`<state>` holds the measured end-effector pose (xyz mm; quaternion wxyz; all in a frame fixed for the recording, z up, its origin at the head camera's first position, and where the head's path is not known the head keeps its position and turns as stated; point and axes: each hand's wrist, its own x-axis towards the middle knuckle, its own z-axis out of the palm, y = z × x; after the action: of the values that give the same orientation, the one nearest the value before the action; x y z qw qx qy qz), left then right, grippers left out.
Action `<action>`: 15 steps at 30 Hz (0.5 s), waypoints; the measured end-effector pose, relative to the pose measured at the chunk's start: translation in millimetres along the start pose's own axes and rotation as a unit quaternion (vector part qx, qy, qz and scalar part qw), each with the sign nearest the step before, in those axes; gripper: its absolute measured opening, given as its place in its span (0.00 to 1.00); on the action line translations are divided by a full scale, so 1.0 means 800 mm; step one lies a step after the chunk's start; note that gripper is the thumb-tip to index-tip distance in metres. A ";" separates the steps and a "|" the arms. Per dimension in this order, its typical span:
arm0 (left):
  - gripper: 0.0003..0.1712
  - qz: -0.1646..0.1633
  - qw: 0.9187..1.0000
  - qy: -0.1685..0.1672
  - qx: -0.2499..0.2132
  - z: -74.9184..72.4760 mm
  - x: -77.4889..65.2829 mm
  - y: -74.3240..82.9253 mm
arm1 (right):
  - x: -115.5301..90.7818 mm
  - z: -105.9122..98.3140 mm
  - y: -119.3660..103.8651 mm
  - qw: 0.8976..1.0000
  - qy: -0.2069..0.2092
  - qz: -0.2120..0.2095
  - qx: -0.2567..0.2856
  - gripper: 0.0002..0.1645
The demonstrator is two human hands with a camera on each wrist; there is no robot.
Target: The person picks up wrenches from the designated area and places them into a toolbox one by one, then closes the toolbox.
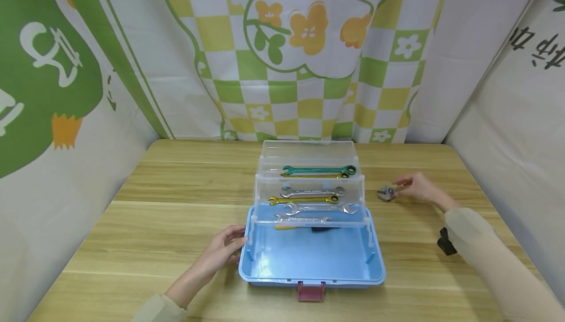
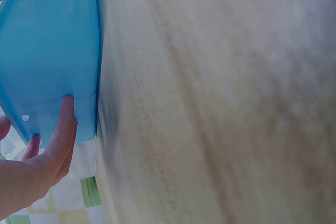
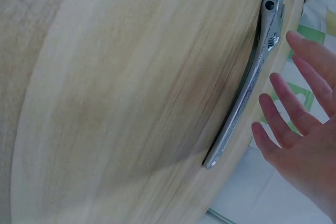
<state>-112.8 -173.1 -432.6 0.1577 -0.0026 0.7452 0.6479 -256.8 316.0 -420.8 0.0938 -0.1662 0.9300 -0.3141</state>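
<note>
On the left, a white cloth wall with a green print (image 1: 53,86) flanks the wood-grain table (image 1: 154,224); a checkered cloth (image 1: 309,101) hangs behind the back edge. The left hand (image 1: 216,253), fingers slightly apart, touches the left side of the open blue toolbox (image 1: 309,258), which sits toward the front edge. Its raised clear trays (image 1: 265,189) hold wrenches (image 1: 315,170). Toward the right edge an adjustable wrench (image 1: 387,193) lies flat; the right hand (image 1: 419,188), fingers spread, is just beside it, though contact is hard to judge. White cloth (image 1: 516,126) hangs along the right edge.
</note>
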 end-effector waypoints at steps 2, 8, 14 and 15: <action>0.29 0.000 1.000 0.000 0.000 0.000 0.000 0.000 | 0.001 0.001 0.001 1.000 0.002 0.000 -0.010 0.21; 0.29 -0.001 1.000 0.003 0.003 0.000 0.001 0.001 | 0.006 0.002 0.006 1.000 -0.004 0.004 -0.019 0.22; 0.28 0.000 1.000 0.000 0.006 -0.001 0.000 0.002 | 0.008 0.004 0.012 1.000 -0.017 0.004 -0.010 0.21; 0.29 0.000 1.000 -0.001 0.006 -0.001 0.000 0.002 | 0.009 0.005 0.014 1.000 -0.018 0.003 -0.008 0.21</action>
<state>-113.1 -173.5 -431.2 0.1584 -0.0009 0.7492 0.6431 -264.9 319.7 -431.0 0.1098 -0.1697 0.9312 -0.3032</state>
